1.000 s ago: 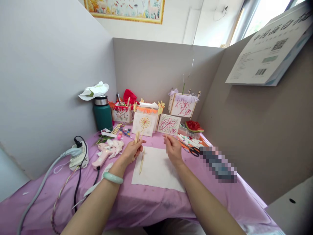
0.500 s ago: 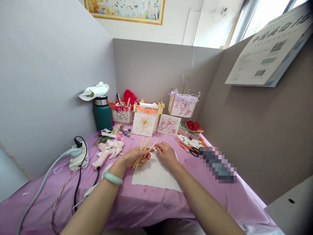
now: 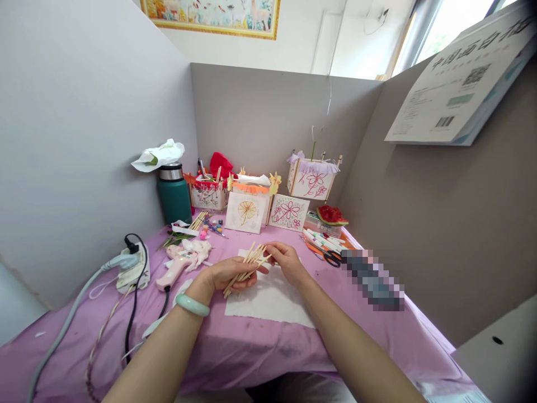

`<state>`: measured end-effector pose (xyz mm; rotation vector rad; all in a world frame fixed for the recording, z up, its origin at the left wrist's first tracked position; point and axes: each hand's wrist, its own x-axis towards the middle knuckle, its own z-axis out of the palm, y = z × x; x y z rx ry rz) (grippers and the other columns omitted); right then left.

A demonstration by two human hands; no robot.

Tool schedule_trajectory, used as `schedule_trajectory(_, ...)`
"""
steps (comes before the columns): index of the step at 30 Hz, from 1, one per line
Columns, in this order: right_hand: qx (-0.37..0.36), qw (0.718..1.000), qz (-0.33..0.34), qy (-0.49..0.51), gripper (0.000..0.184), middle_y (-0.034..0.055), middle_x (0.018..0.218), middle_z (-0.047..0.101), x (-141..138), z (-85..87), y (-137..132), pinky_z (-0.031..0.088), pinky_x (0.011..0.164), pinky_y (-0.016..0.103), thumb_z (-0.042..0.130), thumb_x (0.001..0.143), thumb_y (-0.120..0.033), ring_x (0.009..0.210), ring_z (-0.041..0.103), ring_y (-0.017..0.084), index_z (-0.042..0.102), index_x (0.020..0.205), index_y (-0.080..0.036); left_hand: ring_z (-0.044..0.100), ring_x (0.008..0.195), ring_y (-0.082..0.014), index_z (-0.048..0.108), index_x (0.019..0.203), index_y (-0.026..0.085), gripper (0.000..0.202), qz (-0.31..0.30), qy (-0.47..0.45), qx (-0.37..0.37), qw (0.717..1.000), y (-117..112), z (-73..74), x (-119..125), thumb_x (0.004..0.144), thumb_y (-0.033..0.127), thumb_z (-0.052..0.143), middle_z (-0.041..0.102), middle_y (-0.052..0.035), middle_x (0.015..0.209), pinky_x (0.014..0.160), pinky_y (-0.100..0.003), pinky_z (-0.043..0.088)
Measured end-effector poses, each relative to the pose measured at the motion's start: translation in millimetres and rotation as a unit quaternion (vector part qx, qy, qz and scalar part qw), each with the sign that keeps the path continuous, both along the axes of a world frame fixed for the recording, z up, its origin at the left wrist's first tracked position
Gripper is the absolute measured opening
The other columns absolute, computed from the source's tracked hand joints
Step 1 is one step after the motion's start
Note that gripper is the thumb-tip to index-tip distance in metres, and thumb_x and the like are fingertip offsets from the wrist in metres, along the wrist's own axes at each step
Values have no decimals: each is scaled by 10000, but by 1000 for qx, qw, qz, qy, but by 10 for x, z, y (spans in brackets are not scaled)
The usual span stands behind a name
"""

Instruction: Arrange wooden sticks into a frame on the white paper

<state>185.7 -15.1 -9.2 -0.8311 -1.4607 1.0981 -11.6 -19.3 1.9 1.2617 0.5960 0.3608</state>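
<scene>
My left hand [image 3: 232, 274] is closed around a loose bundle of thin wooden sticks [image 3: 253, 257], which slant up to the right. The fingers of my right hand [image 3: 285, 261] are pinched together at the upper ends of these sticks. Whether it grips one stick or several is too small to tell. Under both hands a white sheet [image 3: 268, 302] lies on the purple tablecloth [image 3: 268, 352]. A pale green bangle [image 3: 192, 305] circles my left wrist.
On the left lie a pink glue gun [image 3: 174, 271] and a power strip [image 3: 133, 268] with cables. A green bottle [image 3: 174, 196] stands behind. Decorated paper lanterns [image 3: 312, 179] and drawn cards [image 3: 245, 212] line the back. Markers [image 3: 323, 242] and black scissors [image 3: 333, 258] lie right.
The sticks in my left hand have drawn closer together and tilt more to the right. My right fingers have moved onto their upper ends.
</scene>
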Motion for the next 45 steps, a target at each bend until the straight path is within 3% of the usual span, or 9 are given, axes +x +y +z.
schedule_trajectory(8,-8,993,-91,70,336,-27,595,506,87,-31,96,301,466,223,665,747,-505,506,393,90,663,768,-170,350,369,-37,612,1137,115,489,33,-4,29,999,23,-23,17,827,491,653,548,27,646,346,-196,215)
schedule_trajectory(15,-12,998,-41,38,378,-36,575,503,20,0,35,308,451,218,642,761,-546,483,406,83,666,785,-170,316,343,-34,609,1138,112,495,29,-7,23,999,5,-6,17,828,496,645,558,29,630,336,-204,203)
schedule_trajectory(20,0,979,-171,109,391,-41,573,515,176,45,144,301,416,213,628,746,-576,450,404,79,548,701,-196,290,350,-29,617,1069,115,468,99,-2,43,994,30,11,32,820,511,636,504,49,605,341,-199,159)
schedule_trajectory(24,15,968,-244,54,421,-40,515,502,427,67,237,302,413,214,599,764,-580,436,405,83,477,608,-209,257,360,-27,618,995,116,378,207,-6,60,976,79,3,44,850,465,605,467,56,590,349,-199,118)
schedule_trajectory(27,-26,987,-148,-66,428,-38,481,494,517,47,229,268,402,214,602,761,-572,410,379,82,502,575,-199,271,368,-33,619,997,114,343,239,-14,59,969,102,-6,49,857,427,601,466,52,583,359,-202,123)
schedule_trajectory(30,-27,976,-45,-211,398,-26,482,526,515,1,187,293,436,211,598,783,-499,439,418,90,552,540,-187,299,377,-32,618,1011,105,341,242,-26,46,969,100,1,54,842,401,621,478,47,603,373,-202,142)
schedule_trajectory(36,0,930,-37,-365,386,-33,416,486,488,-24,129,243,441,232,563,788,-367,410,396,91,532,444,-193,329,396,-32,609,1067,89,383,238,-41,46,969,90,3,63,817,378,643,479,44,636,389,-203,156)
schedule_trajectory(41,40,912,-130,-386,442,-32,412,451,505,-27,153,209,456,256,607,784,-459,429,381,101,505,443,-198,301,400,-28,604,1055,103,394,211,-43,45,976,89,-12,55,812,408,664,460,54,649,386,-208,139)
schedule_trajectory(45,115,914,-230,-314,432,-23,487,471,444,7,144,284,515,263,566,844,-485,502,422,120,518,523,-200,279,403,-31,601,1112,122,448,144,-29,26,989,64,-7,37,817,453,663,460,56,665,378,-212,134)
